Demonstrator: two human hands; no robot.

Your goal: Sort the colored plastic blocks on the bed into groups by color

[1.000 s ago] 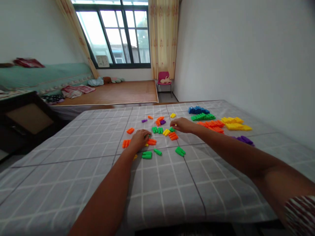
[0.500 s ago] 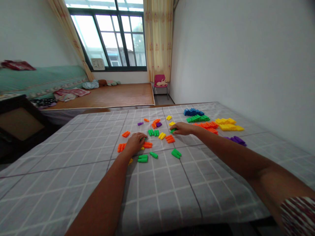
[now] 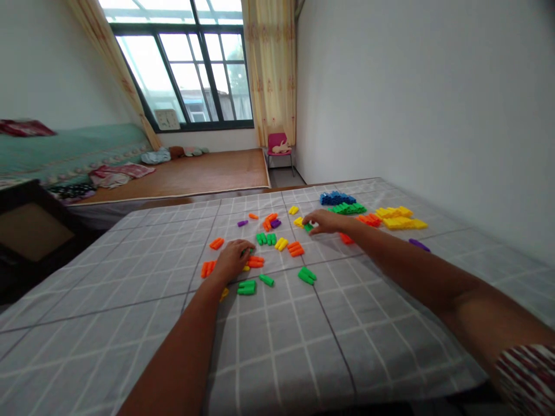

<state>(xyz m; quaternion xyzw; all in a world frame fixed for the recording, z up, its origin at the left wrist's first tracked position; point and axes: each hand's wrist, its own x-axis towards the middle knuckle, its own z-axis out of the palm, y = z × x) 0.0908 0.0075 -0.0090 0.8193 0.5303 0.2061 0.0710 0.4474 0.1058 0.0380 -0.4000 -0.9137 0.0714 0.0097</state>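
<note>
Right hand [image 3: 323,222] pinched nearly closed on a green block [image 3: 308,227], left of and nearer than the green stack [image 3: 348,208]; block's long axis unclear. Left hand [image 3: 233,260], farther left of stack, loosely curled beside orange blocks [image 3: 256,262]; can't tell if gripping.

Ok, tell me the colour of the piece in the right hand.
Green: the piece in the right hand shows best in the head view, the only one.

- No lettering, label, brand or sign could be read.
- The pale square clock [image 3: 167,119] had dial marks too small to make out.
</note>
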